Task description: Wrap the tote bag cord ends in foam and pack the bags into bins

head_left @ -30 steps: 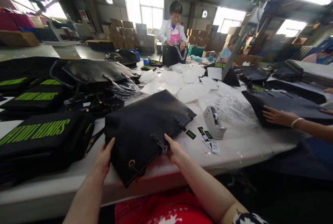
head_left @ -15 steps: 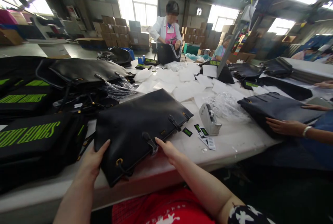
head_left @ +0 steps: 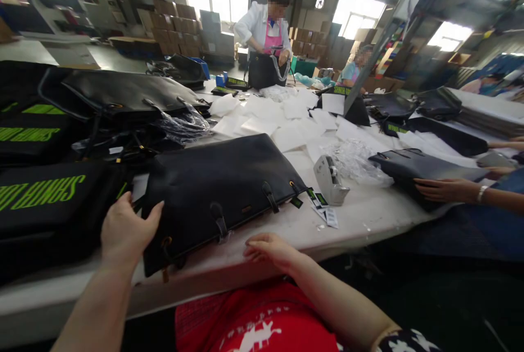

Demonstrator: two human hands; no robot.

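A black handbag [head_left: 221, 183] lies flat on the white table in front of me, its brass eyelets and short strap tabs along the near side. My left hand [head_left: 126, 229] is at the bag's left edge, thumb spread from the fingers and overlapping the bag. Beyond its fingertips shows a small white card [head_left: 140, 185]. Below the near edge of the bag, my right hand [head_left: 268, 251] hovers apart from it, fingers loosely bent and holding nothing. Beside the bag's right corner lie black-and-green hang tags [head_left: 317, 197] and white labels [head_left: 331, 218].
Black pouches with green lettering [head_left: 41, 199] and more bags [head_left: 131, 90] crowd the left. A grey tape dispenser [head_left: 331, 180], crumpled clear plastic [head_left: 360, 161] and white sheets [head_left: 295, 131] lie beyond. A co-worker's hand [head_left: 446, 190] rests on another bag at right; another person stands opposite.
My left hand has shifted left and opened at the bag's edge. My right hand has come off the strap tab. The bag lies slightly turned and flatter.
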